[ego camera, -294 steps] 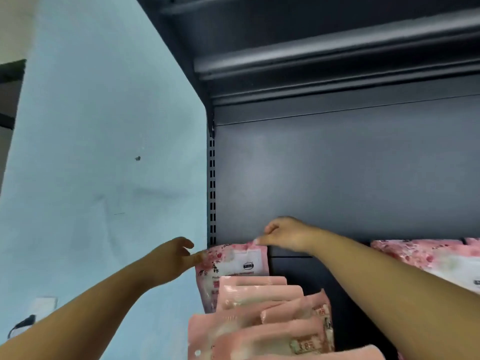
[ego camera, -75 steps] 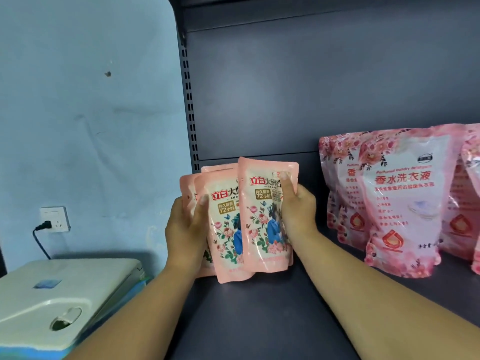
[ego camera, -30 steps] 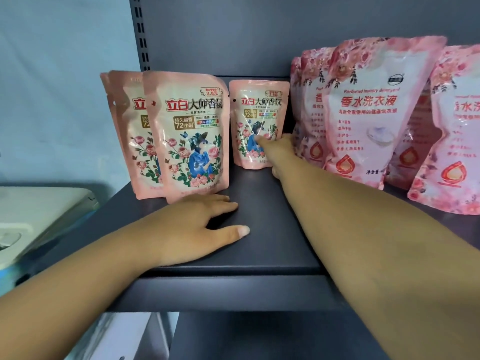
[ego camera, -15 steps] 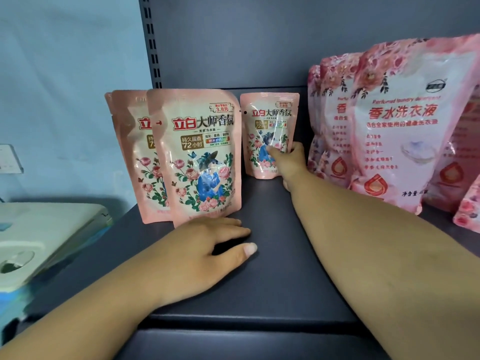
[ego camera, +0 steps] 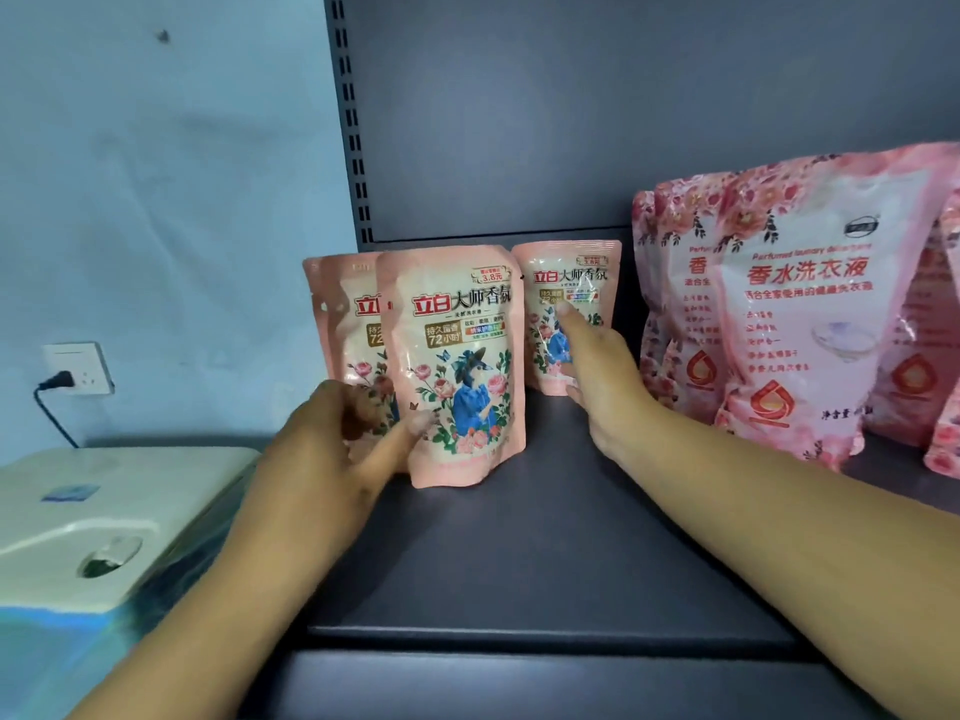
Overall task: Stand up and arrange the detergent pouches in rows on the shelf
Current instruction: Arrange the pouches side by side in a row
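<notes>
Three small pink floral detergent pouches stand on the dark shelf [ego camera: 519, 553]. The front pouch [ego camera: 462, 345] overlaps a second pouch [ego camera: 340, 314] behind it on the left. A third pouch [ego camera: 571, 275] stands further back on the right. My left hand [ego camera: 322, 459] is at the front pouch's lower left edge, thumb on its face and fingers curled beside it, pinching that edge. My right hand [ego camera: 602, 376] reaches back with a straight forefinger pressed against the third pouch's face. Large pink pouches [ego camera: 810, 330] stand in rows on the right.
A white appliance [ego camera: 104, 511] sits left of and below the shelf, under a wall socket [ego camera: 78, 368] with a plug in it. The slotted upright [ego camera: 353, 122] marks the shelf's left end. The shelf's front lip runs below my forearms.
My left hand has lifted off the shelf surface and taken the front pouch's lower left edge. My right forefinger has slid higher on the back pouch.
</notes>
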Available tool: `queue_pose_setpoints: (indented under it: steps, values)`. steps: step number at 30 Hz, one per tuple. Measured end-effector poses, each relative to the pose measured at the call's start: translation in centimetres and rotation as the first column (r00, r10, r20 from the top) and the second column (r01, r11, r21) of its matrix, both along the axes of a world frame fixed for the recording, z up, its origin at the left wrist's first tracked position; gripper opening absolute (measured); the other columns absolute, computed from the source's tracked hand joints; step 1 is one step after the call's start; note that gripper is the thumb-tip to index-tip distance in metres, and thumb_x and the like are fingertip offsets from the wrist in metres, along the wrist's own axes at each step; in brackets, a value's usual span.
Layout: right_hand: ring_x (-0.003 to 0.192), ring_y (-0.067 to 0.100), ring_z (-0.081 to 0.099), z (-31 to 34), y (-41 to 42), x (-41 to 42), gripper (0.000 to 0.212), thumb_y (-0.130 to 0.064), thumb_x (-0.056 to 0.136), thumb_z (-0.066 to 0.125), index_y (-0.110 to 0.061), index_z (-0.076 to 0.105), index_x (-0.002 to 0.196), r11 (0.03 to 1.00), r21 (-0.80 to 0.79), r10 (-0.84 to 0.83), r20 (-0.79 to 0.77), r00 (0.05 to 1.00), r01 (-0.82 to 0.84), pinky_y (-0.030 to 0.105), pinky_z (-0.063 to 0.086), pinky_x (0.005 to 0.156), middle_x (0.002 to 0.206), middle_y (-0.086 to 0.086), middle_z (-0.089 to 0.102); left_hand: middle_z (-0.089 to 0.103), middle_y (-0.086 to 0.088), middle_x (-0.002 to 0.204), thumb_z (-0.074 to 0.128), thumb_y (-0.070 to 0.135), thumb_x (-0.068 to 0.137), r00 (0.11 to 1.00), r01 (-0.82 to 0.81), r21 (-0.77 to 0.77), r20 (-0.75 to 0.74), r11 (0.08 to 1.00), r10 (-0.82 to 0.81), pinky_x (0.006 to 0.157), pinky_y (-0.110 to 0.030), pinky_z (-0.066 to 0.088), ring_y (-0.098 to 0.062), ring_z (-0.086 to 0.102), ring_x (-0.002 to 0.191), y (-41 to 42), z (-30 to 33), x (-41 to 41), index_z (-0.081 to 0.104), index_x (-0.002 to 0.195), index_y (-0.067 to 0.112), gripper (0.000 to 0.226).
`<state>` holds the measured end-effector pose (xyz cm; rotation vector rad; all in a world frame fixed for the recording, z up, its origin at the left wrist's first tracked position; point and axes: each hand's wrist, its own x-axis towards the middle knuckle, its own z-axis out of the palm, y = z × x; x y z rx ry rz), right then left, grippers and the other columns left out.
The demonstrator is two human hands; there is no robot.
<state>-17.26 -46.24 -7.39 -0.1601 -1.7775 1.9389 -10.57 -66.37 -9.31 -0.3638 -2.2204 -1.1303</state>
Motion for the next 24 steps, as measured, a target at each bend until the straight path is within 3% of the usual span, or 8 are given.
queue_pose_setpoints:
  steps: [2, 4, 7, 11, 12, 14, 17, 24]
  values:
    - [0.089, 0.022, 0.056, 0.1, -1.0, 2.0, 0.054, -0.046, 0.087, 0.055, 0.004, 0.056, 0.109, 0.998, 0.016, 0.055, -0.037, 0.998, -0.054, 0.031, 0.044, 0.089, 0.108, 0.023, 0.060, 0.060, 0.007, 0.091, 0.054, 0.060, 0.057, 0.983, 0.088, 0.059, 0.157, 0.994, -0.096, 0.081, -0.032, 0.048, -0.017, 0.059, 0.089, 0.3, 0.6, -0.4, 0.050, 0.104, 0.016, 0.064]
    - [0.090, 0.011, 0.057, -0.2, -1.7, 3.4, 0.028, -0.042, 0.087, 0.056, -0.015, 0.056, 0.091, 0.985, 0.042, 0.170, -0.017, 0.985, -0.170, 0.031, 0.045, 0.095, 0.093, 0.001, 0.063, 0.057, 0.013, 0.100, 0.060, 0.053, 0.072, 0.937, 0.182, 0.025, 0.298, 0.983, -0.181, 0.085, -0.026, 0.043, -0.011, 0.056, 0.094, 1.2, 0.4, -0.8, 0.046, 0.121, 0.019, 0.061]
    - [0.101, 0.013, 0.061, -0.7, -2.1, 4.1, 0.026, -0.034, 0.085, 0.062, -0.014, 0.058, 0.101, 0.962, 0.121, 0.240, 0.057, 0.969, -0.245, 0.032, 0.048, 0.094, 0.105, 0.000, 0.066, 0.052, 0.016, 0.107, 0.063, 0.040, 0.082, 0.937, 0.201, -0.065, 0.304, 0.977, -0.172, 0.083, -0.020, 0.037, -0.008, 0.051, 0.097, 1.9, 0.5, -1.3, 0.046, 0.121, 0.021, 0.046]
    - [0.073, 0.001, 0.064, -0.5, -0.4, 5.7, 0.012, -0.020, 0.084, 0.065, -0.018, 0.059, 0.094, 0.941, 0.089, 0.314, 0.124, 0.941, -0.326, 0.013, 0.050, 0.060, 0.089, -0.004, 0.066, 0.060, 0.007, 0.117, 0.064, 0.022, 0.085, 0.858, 0.365, -0.009, 0.392, 0.931, -0.333, 0.090, -0.030, 0.048, -0.015, 0.058, 0.107, 3.0, 1.0, -1.7, 0.047, 0.124, 0.020, 0.043]
    - [0.070, 0.001, 0.064, -0.3, 0.2, 6.4, 0.008, -0.018, 0.084, 0.064, -0.020, 0.062, 0.091, 0.932, 0.077, 0.340, 0.159, 0.927, -0.355, 0.015, 0.051, 0.061, 0.086, -0.006, 0.068, 0.061, 0.005, 0.119, 0.064, 0.019, 0.085, 0.812, 0.428, 0.015, 0.432, 0.904, -0.392, 0.090, -0.033, 0.051, -0.016, 0.059, 0.107, 3.6, 1.3, -1.4, 0.048, 0.125, 0.021, 0.043]
    - [0.065, 0.004, 0.066, -0.5, 1.3, 7.3, 0.006, -0.015, 0.084, 0.064, -0.019, 0.064, 0.088, 0.940, 0.013, 0.333, 0.182, 0.925, -0.341, 0.022, 0.052, 0.061, 0.083, -0.004, 0.069, 0.062, 0.002, 0.122, 0.063, 0.021, 0.086, 0.807, 0.470, -0.093, 0.447, 0.878, -0.385, 0.093, -0.036, 0.050, -0.017, 0.059, 0.109, 4.9, 1.8, -1.3, 0.050, 0.124, 0.020, 0.040]
    - [0.056, 0.008, 0.066, -0.4, 2.6, 7.4, 0.008, -0.008, 0.083, 0.064, -0.015, 0.063, 0.086, 0.983, -0.054, 0.181, 0.107, 0.978, -0.176, 0.018, 0.047, 0.040, 0.079, 0.001, 0.069, 0.061, 0.001, 0.121, 0.054, 0.044, 0.088, 0.907, 0.372, -0.399, 0.347, 0.838, -0.238, 0.095, -0.030, 0.044, -0.017, 0.057, 0.109, 6.3, 2.3, -1.1, 0.052, 0.122, 0.019, 0.042]
    - [0.094, 0.029, 0.066, 0.1, 2.8, 2.4, 0.027, -0.007, 0.082, 0.066, -0.007, 0.060, 0.108, 0.995, -0.090, -0.026, 0.083, 0.996, 0.033, 0.049, 0.054, 0.082, 0.108, 0.014, 0.067, 0.044, 0.018, 0.138, 0.049, 0.049, 0.088, 0.891, 0.450, -0.616, 0.269, 0.646, -0.364, 0.104, -0.018, 0.030, -0.003, 0.041, 0.124, 5.4, 0.7, 0.5, 0.043, 0.132, 0.037, 0.046]
